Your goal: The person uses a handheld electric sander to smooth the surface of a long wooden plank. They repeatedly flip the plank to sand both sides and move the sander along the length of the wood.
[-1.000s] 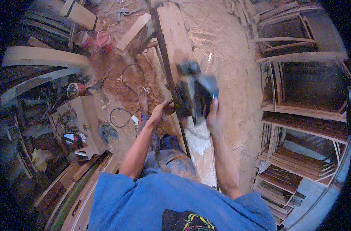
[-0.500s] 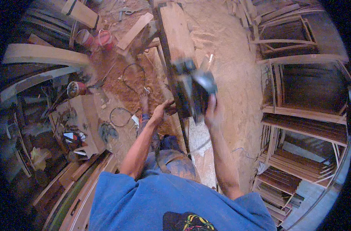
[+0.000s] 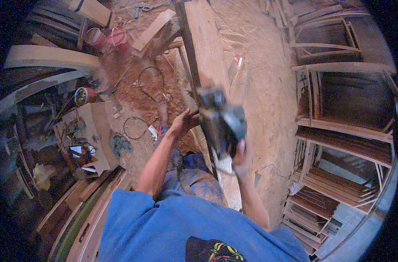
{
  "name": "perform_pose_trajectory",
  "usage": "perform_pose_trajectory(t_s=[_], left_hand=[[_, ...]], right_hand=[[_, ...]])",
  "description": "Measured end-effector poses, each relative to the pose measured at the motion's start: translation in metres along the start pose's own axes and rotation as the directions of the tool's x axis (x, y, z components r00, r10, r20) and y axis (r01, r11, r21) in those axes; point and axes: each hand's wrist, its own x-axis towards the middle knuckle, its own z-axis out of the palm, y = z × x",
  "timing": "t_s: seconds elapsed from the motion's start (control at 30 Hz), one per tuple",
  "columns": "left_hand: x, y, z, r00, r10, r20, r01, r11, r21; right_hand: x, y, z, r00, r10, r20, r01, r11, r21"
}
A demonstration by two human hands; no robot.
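Right hand (image 3: 239, 153) closed round grey boxy power planer (image 3: 223, 124), blurred, on long pale plank (image 3: 206, 48). Left hand (image 3: 184, 122) gripping plank edge beside it. Sawdust floor (image 3: 269, 87), wooden frames (image 3: 338, 65) right.

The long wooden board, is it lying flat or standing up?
Lying flat. The long board stretches away level, with the power tool resting on top.

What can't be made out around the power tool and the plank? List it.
- Head view: power tool is motion-blurred; its type and base are unreadable.
- Right hand: fingers hidden behind the tool.
- Left hand: contact with the plank unclear.
- Plank's near end: covered by tool and arm.
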Motion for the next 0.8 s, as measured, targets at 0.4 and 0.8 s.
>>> perform_pose_trajectory(t_s=[0.4,0.8], left_hand=[[-0.022,0.004,0.008,0.997,-0.077,0.032,0.076,0.996,0.045],[-0.081,-0.019,-0.091,0.954,0.054,-0.296,-0.063,0.998,-0.022]], right_hand=[[-0.055,0.015,-0.015,0.992,-0.125,-0.018,0.126,0.991,0.052],[0.209,-0.126,0.085,0.911,-0.388,-0.142,0.341,0.899,-0.273]])
